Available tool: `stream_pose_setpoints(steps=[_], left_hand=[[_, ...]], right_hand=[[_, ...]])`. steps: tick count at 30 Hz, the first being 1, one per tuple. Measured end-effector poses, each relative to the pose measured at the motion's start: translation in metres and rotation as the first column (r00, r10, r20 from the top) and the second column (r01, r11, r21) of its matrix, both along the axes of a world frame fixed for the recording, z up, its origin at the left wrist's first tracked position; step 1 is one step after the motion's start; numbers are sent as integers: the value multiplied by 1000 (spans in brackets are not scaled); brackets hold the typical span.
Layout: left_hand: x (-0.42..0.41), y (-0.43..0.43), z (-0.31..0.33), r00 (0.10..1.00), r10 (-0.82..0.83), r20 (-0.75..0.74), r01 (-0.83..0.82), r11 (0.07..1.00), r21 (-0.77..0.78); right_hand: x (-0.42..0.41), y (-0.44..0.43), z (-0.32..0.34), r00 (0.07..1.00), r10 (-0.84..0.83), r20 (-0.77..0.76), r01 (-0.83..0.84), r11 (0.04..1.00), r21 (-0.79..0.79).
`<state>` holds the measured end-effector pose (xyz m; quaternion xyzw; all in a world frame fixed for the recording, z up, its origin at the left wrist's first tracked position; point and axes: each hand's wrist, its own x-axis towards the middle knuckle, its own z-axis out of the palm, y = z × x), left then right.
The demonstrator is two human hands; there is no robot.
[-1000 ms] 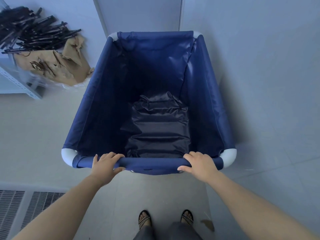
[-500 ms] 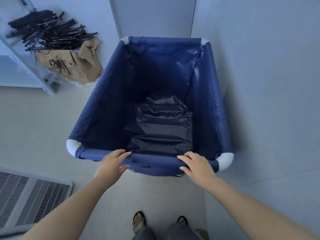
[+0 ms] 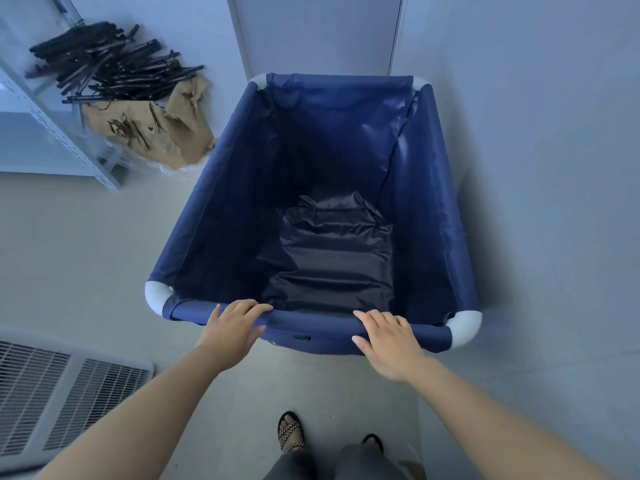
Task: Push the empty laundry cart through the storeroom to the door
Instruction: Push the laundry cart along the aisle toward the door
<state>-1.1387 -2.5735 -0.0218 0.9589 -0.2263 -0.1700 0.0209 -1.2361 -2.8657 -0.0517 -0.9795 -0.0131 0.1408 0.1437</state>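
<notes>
The blue fabric laundry cart [image 3: 311,322] stands in front of me, with white corner joints and only its dark liner at the bottom. My left hand [image 3: 233,323] lies over the left part of the near rail, fingers on top and thumb underneath. Further right on the same rail sits my right hand [image 3: 388,337], holding it the same loose way. The cart's far end is close to the pale door [image 3: 322,32].
A wall [image 3: 536,168] runs close along the cart's right side. At the left stand a metal shelf rack [image 3: 52,126], a pile of black rods [image 3: 110,71] and torn brown paper [image 3: 149,133]. A white vent grille [image 3: 62,386] lies at lower left. My sandalled feet [image 3: 289,431] are behind the cart.
The cart has rolled on toward the door and angled slightly. The fingers of both hands have gone from curled tightly round the rail to lying flatter over it.
</notes>
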Motion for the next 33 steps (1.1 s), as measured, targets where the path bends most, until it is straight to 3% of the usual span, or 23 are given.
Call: stream_pose_setpoints(steps=[10,24,33], left_hand=[[34,25,-4,988,-78,-133,86,995,53],[50,32,-21,982,-118,-150,135,985,108],[59,29,-16,954,-126,-272,161,981,111]], right_hand=[[3,16,0,966,-255,-52,253,967,-32],[5,19,9,948,-304,-90,302,953,-37],[5,22,10,948,-310,-67,305,949,-75]])
